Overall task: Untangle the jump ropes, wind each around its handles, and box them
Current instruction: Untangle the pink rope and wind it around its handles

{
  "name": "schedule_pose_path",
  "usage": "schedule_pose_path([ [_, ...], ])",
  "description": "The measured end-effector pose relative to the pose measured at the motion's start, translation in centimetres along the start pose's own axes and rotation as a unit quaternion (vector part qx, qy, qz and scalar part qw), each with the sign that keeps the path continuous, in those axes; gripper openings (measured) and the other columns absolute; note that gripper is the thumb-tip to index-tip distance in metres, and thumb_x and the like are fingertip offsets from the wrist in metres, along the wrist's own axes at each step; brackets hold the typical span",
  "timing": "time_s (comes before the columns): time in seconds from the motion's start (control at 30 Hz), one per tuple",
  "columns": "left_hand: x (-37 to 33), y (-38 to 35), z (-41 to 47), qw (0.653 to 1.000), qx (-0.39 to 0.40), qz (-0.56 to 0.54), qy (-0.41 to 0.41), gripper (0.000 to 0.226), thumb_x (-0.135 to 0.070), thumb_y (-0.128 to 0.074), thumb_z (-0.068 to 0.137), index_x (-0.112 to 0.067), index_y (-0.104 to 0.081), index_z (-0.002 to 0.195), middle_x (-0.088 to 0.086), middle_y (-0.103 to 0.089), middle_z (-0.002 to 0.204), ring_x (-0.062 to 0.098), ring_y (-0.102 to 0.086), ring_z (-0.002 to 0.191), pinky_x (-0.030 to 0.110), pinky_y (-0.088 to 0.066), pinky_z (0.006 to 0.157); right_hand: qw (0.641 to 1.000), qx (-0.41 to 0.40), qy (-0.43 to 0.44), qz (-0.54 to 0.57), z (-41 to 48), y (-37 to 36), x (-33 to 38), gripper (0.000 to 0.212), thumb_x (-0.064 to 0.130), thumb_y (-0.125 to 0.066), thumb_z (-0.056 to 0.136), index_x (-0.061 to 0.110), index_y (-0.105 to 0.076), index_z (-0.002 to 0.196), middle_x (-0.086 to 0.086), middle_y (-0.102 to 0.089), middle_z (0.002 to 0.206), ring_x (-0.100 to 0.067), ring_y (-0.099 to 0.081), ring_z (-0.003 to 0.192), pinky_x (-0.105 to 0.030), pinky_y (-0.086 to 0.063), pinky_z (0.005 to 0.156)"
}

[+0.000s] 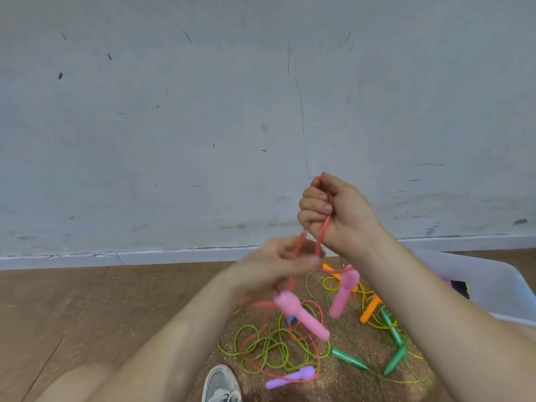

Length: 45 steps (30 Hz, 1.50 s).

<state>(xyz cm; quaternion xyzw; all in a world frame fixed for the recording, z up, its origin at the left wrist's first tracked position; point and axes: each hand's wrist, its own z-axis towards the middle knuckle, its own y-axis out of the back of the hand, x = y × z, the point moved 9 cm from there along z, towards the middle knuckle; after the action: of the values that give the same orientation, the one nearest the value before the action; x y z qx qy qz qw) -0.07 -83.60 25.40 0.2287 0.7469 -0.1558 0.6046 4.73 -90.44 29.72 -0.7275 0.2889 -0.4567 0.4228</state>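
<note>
Right hand [327, 210] is a tight fist around the pink rope [324, 233]. Left hand [275, 265], just below it, is blurred at the rope, and I cannot tell its grip. 2 pink handles [301, 314] dangle beneath both hands, over tangled ropes [269, 349] on the floor [116, 300].

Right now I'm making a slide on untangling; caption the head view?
Right hand grips pink rope aloft, blurred left hand below, pink handles dangling over tangled ropes on the floor.

Bare indoor room, kind unclear, pale wall [203, 111] was scuffed and marked, white skirting board [174, 256] ran along its foot, wood-plank floor [72, 300] lay beneath.
</note>
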Motion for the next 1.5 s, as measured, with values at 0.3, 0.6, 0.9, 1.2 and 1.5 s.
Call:
schedule_pose_path([
  [0.3,0.0,1.5,1.4,0.99,-0.125,-0.069,-0.008,0.025,-0.023,-0.044,0.1,-0.012,-0.054,0.079,0.003,-0.06,0.055,0.004,-0.033,0.037,0.014,-0.022,0.034,0.976,-0.092,0.118,-0.158,-0.2,1.7,4.5,0.041,0.056,-0.045,0.094,0.016,-0.056,0.093,-0.005,-0.059,0.076,-0.019,-0.066,0.074,-0.029,-0.045,0.067],
  [0.6,-3.1,8.5,0.6,0.887,-0.22,-0.398,-0.082,0.03,-0.029,-0.037,0.102,-0.017,-0.045,0.076,-0.005,-0.038,0.046,0.003,-0.023,0.033,0.014,-0.013,0.031,0.874,0.148,-0.093,-0.453,-0.9,3.1,-6.8,0.072,0.068,-0.078,0.053,0.021,-0.065,0.107,-0.002,-0.069,0.094,-0.019,-0.063,0.091,-0.031,-0.045,0.083],
  [0.9,-1.7,10.1,0.1,0.846,-0.322,-0.414,-0.098,0.03,-0.026,-0.037,0.102,-0.016,-0.042,0.074,-0.002,-0.042,0.049,0.007,-0.026,0.038,0.017,-0.017,0.035,0.758,0.062,0.042,-0.648,-1.8,2.3,-8.4,0.04,0.05,-0.068,0.078,0.026,-0.058,0.11,-0.008,-0.069,0.1,-0.017,-0.064,0.086,-0.042,-0.052,0.081],
  [1.2,-5.9,14.7,-4.3,0.761,-0.474,0.443,-0.011,0.044,-0.039,-0.048,0.092,-0.009,-0.062,0.062,0.005,-0.062,0.058,0.026,-0.06,0.064,0.03,-0.044,0.06,0.838,0.071,-0.054,-0.539,-2.1,2.6,-5.2,0.01,0.01,-0.049,0.095,0.005,-0.056,0.09,-0.01,-0.058,0.073,-0.015,-0.049,0.051,-0.026,-0.039,0.048],
  [1.5,-6.2,6.1,-0.8,0.955,-0.213,0.093,-0.187,0.034,-0.036,-0.047,0.097,-0.011,-0.071,0.095,-0.007,-0.063,0.061,0.009,-0.051,0.047,0.022,-0.04,0.049,0.901,0.189,-0.177,-0.348,-3.6,1.0,-5.7,0.041,0.013,-0.066,0.083,-0.002,-0.051,0.117,-0.008,-0.055,0.068,-0.013,-0.053,0.048,-0.021,-0.045,0.044],
])
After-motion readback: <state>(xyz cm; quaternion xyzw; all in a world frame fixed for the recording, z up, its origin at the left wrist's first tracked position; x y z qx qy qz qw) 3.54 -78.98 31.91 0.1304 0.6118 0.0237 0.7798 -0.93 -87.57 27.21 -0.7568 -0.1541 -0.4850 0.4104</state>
